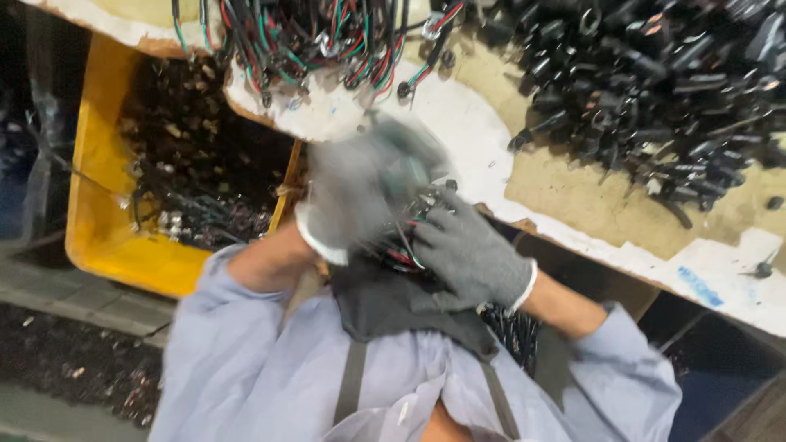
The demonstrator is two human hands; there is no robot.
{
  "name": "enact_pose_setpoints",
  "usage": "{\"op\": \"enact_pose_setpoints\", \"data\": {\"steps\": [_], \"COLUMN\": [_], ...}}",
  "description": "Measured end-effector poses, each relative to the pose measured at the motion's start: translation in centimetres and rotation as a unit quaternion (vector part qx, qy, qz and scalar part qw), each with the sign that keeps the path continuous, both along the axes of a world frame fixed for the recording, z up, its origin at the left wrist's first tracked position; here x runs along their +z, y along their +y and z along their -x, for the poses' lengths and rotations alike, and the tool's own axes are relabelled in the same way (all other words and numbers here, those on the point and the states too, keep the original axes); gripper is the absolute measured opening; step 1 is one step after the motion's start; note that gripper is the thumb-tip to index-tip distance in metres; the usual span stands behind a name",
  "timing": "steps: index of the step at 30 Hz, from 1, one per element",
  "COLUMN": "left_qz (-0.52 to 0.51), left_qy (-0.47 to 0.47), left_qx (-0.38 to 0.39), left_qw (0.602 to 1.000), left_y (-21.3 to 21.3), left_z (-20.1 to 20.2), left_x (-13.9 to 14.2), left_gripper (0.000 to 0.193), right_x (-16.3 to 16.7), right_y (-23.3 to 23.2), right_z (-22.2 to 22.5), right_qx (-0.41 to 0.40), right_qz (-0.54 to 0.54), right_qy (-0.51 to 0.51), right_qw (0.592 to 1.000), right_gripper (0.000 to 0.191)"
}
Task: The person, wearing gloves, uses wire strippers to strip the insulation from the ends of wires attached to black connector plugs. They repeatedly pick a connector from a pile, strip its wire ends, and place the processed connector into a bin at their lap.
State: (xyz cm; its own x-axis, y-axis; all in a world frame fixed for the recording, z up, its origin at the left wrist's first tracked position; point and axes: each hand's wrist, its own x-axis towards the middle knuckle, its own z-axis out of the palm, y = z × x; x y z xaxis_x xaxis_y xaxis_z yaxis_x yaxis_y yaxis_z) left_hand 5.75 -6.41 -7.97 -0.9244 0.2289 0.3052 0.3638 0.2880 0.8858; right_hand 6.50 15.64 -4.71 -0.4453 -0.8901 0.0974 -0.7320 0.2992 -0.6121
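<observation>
I hold a tangled bundle of thin black, red and green insulated wires (pixel 403 245) just in front of my dark grey apron bib (pixel 393 307), between both gloved hands. My right hand (pixel 471 254), in a grey knitted glove with a white cuff, has its fingers curled shut over the near side of the bundle. My left hand (pixel 360 188), in the same kind of glove, is blurred; it lies on the far side of the bundle, but I cannot tell how its fingers stand. I judge the wires light, limp and springy, prone to snagging, so the thick middle of the bunch is the best place to hold. Beyond the bundle, on the worn white-and-tan counter (pixel 573 205), hangs a second bunch of coloured wires (pixel 327 41); right of that lies a heap of small black plastic connectors (pixel 655 82). Left of the bundle stands a yellow plastic bin (pixel 98 237) filled with dark scraps
</observation>
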Motion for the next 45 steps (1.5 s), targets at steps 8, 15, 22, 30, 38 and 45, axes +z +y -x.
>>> {"op": "enact_pose_setpoints", "data": {"steps": [8, 15, 22, 30, 38, 45], "left_qz": [0.432, 0.410, 0.393, 0.337, -0.111, 0.212], "left_qy": [0.061, -0.043, -0.043, -0.029, -0.258, 0.055], "left_qx": [0.145, 0.165, 0.188, 0.209, 0.170, 0.186], "left_qw": [0.888, 0.896, 0.899, 0.917, 0.945, 0.958], "left_y": [-0.1, 0.6, 0.6, 0.1, -1.1, -1.0], "left_z": [5.3, 5.6, 7.4, 7.7, 5.1, 4.6], "left_x": [-7.3, -7.5, -6.4, -6.8, 3.4, 2.5], "left_gripper": [0.027, 0.024, 0.042, 0.029, 0.025, 0.015], "right_x": [-1.3, -8.9, -9.0, -7.4, -6.3, -5.9], "right_y": [4.9, 5.6, 6.3, 4.9, 3.5, 3.8], "right_z": [0.2, 7.1, 3.6, 1.0, -0.1, 0.8], "right_qx": [-0.363, -0.645, -0.550, -0.527, -0.412, -0.329], "right_qz": [0.010, -0.137, 0.049, 0.374, 0.237, 0.252], "right_qy": [0.084, 0.114, 0.113, -0.035, 0.034, -0.033], "right_qw": [0.928, 0.743, 0.826, 0.763, 0.879, 0.909], "right_gripper": [0.038, 0.029, 0.042, 0.023, 0.044, 0.005]}}
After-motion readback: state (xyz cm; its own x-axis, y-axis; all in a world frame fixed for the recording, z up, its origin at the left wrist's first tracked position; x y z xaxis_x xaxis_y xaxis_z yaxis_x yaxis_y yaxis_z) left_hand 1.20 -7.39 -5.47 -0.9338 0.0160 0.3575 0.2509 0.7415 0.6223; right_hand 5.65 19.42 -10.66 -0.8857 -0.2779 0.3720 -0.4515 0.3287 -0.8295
